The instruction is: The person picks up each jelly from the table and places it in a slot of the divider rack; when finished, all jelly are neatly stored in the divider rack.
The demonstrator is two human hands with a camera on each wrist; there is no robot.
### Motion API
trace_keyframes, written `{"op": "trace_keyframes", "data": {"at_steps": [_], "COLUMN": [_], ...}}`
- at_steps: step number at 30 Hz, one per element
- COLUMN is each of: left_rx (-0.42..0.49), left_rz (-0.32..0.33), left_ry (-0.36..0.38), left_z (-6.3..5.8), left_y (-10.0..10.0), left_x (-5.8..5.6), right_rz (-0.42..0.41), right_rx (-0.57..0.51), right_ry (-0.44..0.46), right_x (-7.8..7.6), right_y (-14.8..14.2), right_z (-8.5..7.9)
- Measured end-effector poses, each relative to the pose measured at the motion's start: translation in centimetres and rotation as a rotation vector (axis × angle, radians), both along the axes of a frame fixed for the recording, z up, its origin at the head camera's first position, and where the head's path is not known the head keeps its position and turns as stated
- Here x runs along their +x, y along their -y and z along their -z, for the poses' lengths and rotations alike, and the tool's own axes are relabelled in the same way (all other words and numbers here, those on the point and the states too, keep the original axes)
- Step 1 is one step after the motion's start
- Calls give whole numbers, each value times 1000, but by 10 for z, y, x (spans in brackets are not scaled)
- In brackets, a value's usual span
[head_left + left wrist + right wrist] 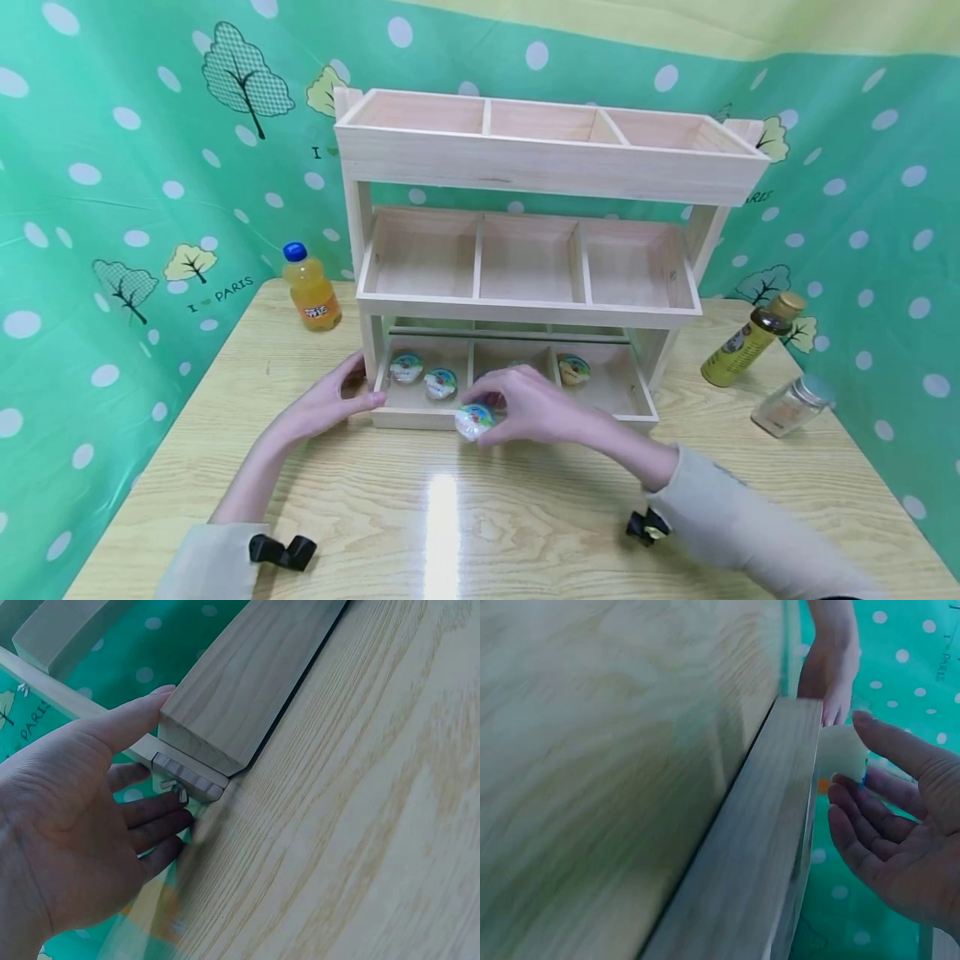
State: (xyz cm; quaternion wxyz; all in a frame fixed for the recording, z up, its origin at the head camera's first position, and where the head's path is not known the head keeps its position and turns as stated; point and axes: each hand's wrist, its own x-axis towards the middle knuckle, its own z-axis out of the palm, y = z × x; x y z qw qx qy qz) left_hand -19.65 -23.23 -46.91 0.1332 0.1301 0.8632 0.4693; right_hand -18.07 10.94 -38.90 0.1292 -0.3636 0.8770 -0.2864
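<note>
My right hand [528, 406] pinches a small jelly cup [474, 422] with a printed lid, just above the bottom tray's front board. In the right wrist view, thumb and fingers hold this pale cup [840, 754] beside the board. My left hand [322, 407] is at the bottom tray's left end. Its thumb touches the front corner of the wooden shelf [217, 697], while the loosely bent fingers lie beside the side post. Two jelly cups [441, 383] sit in the bottom left compartment and another jelly cup [574, 370] in the right one. My right hand partly hides the middle compartment.
The shelf's upper tray [547, 167] and middle tray [525, 307] each have three compartments. An orange drink bottle [312, 292] stands left of the shelf. To the right are a dark-topped yellow bottle [742, 346] and a glass jar [791, 407]. A dotted green cloth [150, 317] hangs behind.
</note>
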Motion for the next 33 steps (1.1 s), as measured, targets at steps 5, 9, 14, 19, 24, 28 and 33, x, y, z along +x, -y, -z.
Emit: {"op": "trace_keyframes", "data": {"at_steps": [5,9,14,19,24,28,33], "left_rx": [-9,-13,-13,-15,-14,-18,-2], "left_rz": [-7,-12,-14,-16,-14,-16,-8], "left_ry": [5,8,7,10,9,11,6], "left_z": [0,0,0,-1,-1,-1,-1], "left_y": [1,1,0,-1,-2,-2,-1], "left_x": [1,2,2,2,2,2,1], "right_rz": [51,144,222,240,270,308,348], "right_rx": [-8,24,68,70,107,136,160], "right_ry": [43,58,19,-10,2,15,27], "right_x": [-5,-7,-11,-16,-20,-24,-29], "right_y": [-32,-55,-82,-108,-130,-142,-150], "right_z": [-5,-8,-10,-12,-10,-7,-3]}}
